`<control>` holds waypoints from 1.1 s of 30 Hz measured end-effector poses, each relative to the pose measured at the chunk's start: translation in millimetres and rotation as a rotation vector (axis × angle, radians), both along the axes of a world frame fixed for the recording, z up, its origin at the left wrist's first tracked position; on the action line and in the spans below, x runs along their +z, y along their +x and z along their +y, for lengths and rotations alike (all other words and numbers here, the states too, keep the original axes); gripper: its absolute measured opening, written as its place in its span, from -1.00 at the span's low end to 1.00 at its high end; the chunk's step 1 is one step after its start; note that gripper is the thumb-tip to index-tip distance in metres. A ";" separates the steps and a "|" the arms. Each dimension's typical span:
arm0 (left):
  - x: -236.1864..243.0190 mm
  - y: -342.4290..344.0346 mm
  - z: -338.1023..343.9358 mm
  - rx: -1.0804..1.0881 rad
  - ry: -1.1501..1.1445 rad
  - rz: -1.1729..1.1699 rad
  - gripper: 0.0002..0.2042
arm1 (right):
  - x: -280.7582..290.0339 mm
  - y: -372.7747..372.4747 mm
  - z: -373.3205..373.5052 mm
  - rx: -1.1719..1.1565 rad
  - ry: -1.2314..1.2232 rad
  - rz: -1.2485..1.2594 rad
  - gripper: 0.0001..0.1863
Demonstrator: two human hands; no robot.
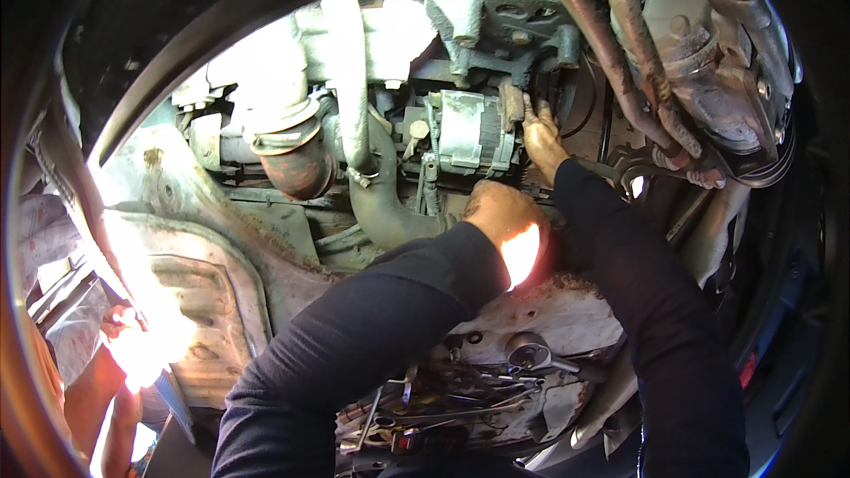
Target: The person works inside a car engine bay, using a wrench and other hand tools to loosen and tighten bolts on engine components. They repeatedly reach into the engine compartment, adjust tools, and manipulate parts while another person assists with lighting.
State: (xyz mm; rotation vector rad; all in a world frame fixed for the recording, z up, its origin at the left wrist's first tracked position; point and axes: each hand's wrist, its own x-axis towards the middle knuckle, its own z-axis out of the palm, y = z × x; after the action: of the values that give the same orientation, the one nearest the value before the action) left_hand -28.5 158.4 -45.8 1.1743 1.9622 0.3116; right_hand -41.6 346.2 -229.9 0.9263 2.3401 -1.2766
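Black-sleeved arms reach up: right hand (542,137) presses open fingers against the alternator (469,130) at its pulley end; left hand (503,212) (grip hidden) sits just below it.

My hands in frame: two, left hand (498,211), right hand (542,137). One alternator (469,131). One ratchet (531,355). One spanner (624,166). Two rusty pipes (611,44). One rubber hose (376,186).

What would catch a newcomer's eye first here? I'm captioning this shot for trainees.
Both hands reaching up into a car's underside: the right hand touches the alternator at centre, the left hand just below it. A rusty exhaust pipe sweeps across the upper right, and a ratchet lies among loose tools at the bottom.
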 end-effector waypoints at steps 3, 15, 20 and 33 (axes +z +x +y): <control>-6.4 4.2 -11.9 -0.016 0.091 0.068 -0.86 | 17.1 -4.1 8.1 -0.007 0.014 -0.215 0.19; 59.9 60.8 -130.5 0.453 0.374 0.406 -0.78 | 200.4 74.9 -24.7 0.719 0.282 0.044 -0.58; 47.6 32.4 -154.8 0.715 0.392 0.655 -0.78 | 217.2 76.1 -29.1 0.889 0.354 0.264 -0.68; 26.4 33.9 -164.9 0.999 0.782 0.778 -0.71 | 119.6 5.3 -94.6 1.317 0.555 0.700 -0.81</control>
State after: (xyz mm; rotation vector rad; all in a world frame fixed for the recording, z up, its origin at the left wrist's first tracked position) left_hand 5.4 -6.5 -19.4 0.6385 3.1912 1.3991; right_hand -36.4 251.5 -110.3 -1.0992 2.8408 -0.3570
